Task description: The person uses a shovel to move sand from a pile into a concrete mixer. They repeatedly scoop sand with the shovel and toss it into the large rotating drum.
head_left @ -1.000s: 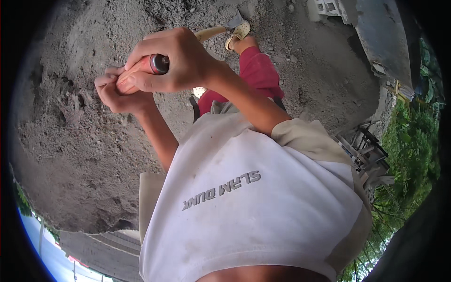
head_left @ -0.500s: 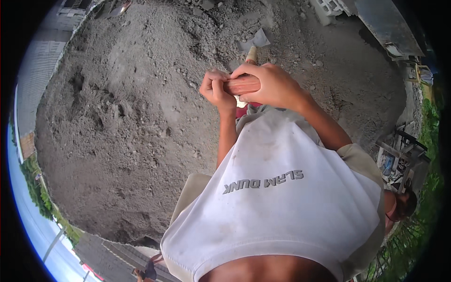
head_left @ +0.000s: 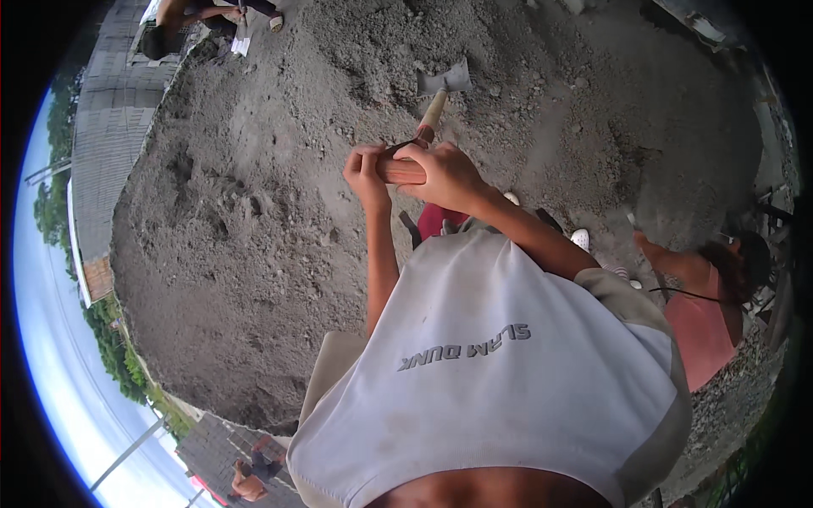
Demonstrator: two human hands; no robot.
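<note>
A shovel (head_left: 433, 113) with a wooden shaft points away from me, its grey metal blade (head_left: 444, 80) resting at the grey sand. My left hand (head_left: 366, 173) is closed around the left end of the reddish cross grip (head_left: 401, 173) at the handle's top. Wrapped over that grip's right side is my right hand (head_left: 447, 175), thumb close to the left hand. Something thin and dark lies across the handle just beyond my fingers. The palms are hidden, and the blade's tip blends into the sand.
A large sand heap (head_left: 229, 279) spreads ahead and left. On the right stands a person in a pink top (head_left: 699, 326); another bends with a tool at the far left (head_left: 182, 19). A third person (head_left: 248, 484) is by a block wall, lower left.
My view has turned, bringing the far-left worker into sight and more of the person in pink. My hands and the shovel appear a little further left; both hands keep their hold.
</note>
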